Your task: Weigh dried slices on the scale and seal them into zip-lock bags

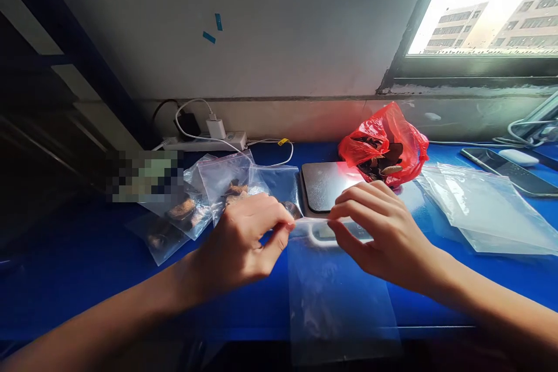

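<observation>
A clear zip bag [335, 302] hangs by its top edge between my hands, flat, with nothing visible inside. My left hand [250, 241] pinches its left corner between thumb and forefinger. At the other side of the mouth, my right hand [386, 232] is closed in a pinch on the upper edge. Right behind the bag stands a kitchen scale [326, 183] with a bare metal plate; its front panel shows through the plastic. Behind my right hand sits a red plastic bag [407, 139], open, with dark dried pieces and a pale one in it.
Filled zip bags [192, 209] with brown pieces lie left, partly under my left hand. Flat clear bags [492, 209] are stacked right, near a phone [510, 171] and white case [518, 157]. A power strip [231, 140] with chargers and cables runs along the wall.
</observation>
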`<act>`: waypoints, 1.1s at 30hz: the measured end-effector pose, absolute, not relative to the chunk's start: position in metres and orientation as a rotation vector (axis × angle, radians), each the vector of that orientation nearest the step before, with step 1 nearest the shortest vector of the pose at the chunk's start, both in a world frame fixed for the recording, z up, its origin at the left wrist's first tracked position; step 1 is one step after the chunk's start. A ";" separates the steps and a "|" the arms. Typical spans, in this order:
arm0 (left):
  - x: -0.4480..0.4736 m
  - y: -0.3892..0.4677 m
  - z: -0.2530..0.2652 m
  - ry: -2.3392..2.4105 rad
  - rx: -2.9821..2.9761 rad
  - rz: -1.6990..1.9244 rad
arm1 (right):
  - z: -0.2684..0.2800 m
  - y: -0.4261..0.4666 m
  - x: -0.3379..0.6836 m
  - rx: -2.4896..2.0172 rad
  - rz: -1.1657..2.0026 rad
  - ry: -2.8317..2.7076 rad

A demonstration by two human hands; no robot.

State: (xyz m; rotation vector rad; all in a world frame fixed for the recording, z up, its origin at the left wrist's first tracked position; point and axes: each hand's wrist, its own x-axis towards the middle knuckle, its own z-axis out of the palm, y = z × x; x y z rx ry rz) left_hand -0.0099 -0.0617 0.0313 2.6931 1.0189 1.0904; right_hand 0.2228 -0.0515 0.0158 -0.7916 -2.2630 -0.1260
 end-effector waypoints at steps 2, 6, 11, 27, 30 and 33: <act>-0.011 -0.060 0.036 1.042 2.621 1.097 | 0.020 -0.048 0.229 -0.802 0.014 -2.245; -0.014 -0.056 0.042 1.083 2.528 1.123 | 0.029 -0.038 0.243 -0.830 0.257 -2.209; -0.017 -0.053 0.042 1.077 2.513 1.171 | 0.033 -0.028 0.255 -0.904 0.348 -2.138; -0.026 -0.052 0.041 1.192 2.291 1.156 | 0.023 -0.021 0.260 -0.996 0.557 -2.002; -0.021 -0.052 0.038 1.198 2.323 1.018 | 0.028 -0.029 0.262 -0.963 0.480 -2.020; -0.025 -0.040 0.029 1.418 2.441 0.808 | 0.048 -0.031 0.293 -1.028 0.383 -1.866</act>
